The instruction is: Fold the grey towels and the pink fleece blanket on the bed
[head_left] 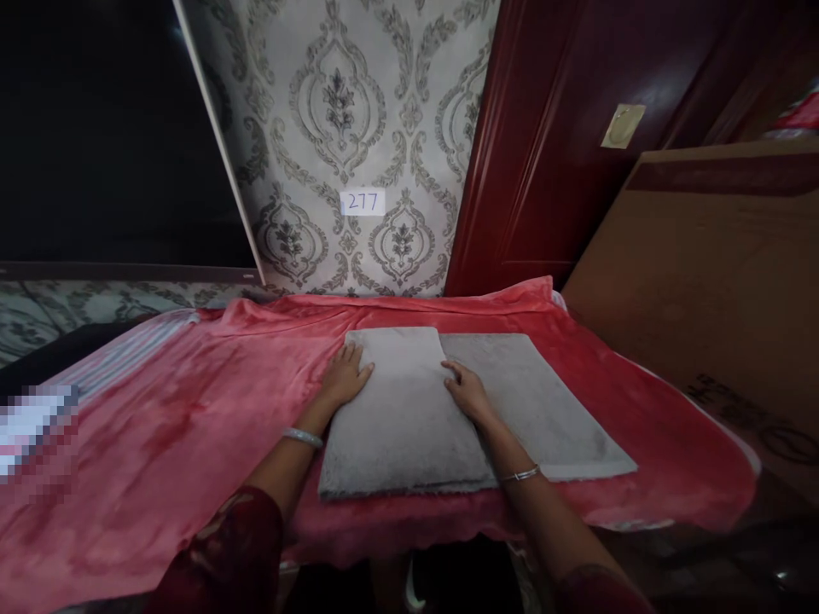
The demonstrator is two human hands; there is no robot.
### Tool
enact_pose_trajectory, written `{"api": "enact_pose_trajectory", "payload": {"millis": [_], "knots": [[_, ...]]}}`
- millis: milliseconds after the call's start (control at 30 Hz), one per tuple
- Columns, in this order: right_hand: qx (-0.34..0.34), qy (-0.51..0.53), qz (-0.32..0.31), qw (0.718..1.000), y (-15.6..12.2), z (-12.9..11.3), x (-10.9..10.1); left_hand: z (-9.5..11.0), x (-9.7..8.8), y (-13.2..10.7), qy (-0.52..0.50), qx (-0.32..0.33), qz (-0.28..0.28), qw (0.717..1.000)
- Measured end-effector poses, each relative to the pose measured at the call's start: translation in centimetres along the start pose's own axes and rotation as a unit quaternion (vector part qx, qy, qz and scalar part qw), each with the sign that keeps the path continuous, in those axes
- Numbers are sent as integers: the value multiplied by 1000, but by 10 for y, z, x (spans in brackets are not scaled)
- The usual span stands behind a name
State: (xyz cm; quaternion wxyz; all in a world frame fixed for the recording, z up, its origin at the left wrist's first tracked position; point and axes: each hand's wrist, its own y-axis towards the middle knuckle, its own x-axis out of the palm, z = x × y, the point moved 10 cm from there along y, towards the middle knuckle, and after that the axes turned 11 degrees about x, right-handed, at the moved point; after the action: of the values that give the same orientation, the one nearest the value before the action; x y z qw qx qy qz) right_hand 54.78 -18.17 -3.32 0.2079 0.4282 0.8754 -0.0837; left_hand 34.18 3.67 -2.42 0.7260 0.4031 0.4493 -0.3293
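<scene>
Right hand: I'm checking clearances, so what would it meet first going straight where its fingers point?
The right hand would probably first meet the grey fabric's upper layer; present contact is unclear.

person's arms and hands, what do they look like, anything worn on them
Both the left hand and right hand are ungloved. A broad silvery bangle circles the left wrist; a thinner silvery bracelet is on the right. The left sleeve is dark red with a lighter pattern; the right sleeve is dark red too, mostly out of frame.
</scene>
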Motion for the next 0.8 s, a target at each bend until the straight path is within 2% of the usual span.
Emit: {"api": "enact_pose_trajectory", "payload": {"millis": [233, 367, 567, 800], "knots": [[17, -39, -3, 999, -24, 12, -14, 7, -7, -2, 46, 5, -4, 999], [-20, -101, -4, 995, -46, 6, -20, 13, -8, -2, 79, 3, -14, 997], [-1, -177, 26, 984, -57, -2, -23, 19, -10, -1, 84, 21, -17, 996], [9, -264, -15, 964, -85, -7, -21, 15, -8, -3, 80, -3, -36, 996]]}}
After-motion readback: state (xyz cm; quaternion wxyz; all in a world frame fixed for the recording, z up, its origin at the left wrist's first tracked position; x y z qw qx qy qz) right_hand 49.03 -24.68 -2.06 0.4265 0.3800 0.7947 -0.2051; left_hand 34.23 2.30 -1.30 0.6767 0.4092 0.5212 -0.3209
